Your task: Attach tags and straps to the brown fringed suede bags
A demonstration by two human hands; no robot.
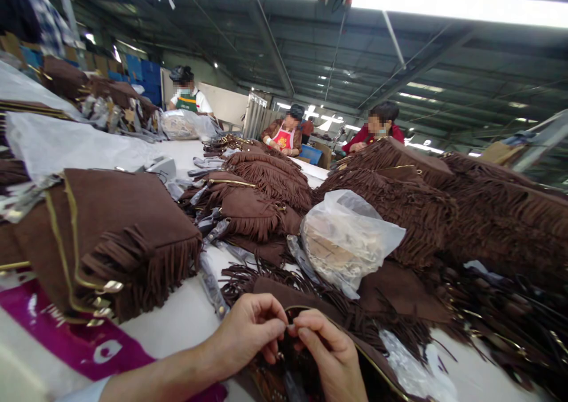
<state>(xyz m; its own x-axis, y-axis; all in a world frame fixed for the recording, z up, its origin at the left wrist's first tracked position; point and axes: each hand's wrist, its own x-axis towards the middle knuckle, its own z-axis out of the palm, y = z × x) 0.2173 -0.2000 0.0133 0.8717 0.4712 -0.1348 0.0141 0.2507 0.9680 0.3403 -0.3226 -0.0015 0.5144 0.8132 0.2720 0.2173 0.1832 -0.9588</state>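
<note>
Low in the middle of the head view, my left hand (255, 331) and my right hand (326, 349) meet fingertip to fingertip. Both are pinched closed around something small that I cannot make out. Right beneath them lies a brown fringed bag (293, 295), unzipped, its gold zipper edge curving around to the right. The dark inside of the bag shows below my fingers, with some patterned lining and a greyish strip. A clear bag of tan pieces (346, 242) sits just beyond my hands.
Stacked brown fringed bags (128, 212) with gold zippers stand at left, over a purple plastic bag (80, 331). High fringed piles (399, 201) fill the right. Crumpled clear plastic (412, 360) lies at lower right. Across the white table, a person in a red apron (284, 137) and other people work.
</note>
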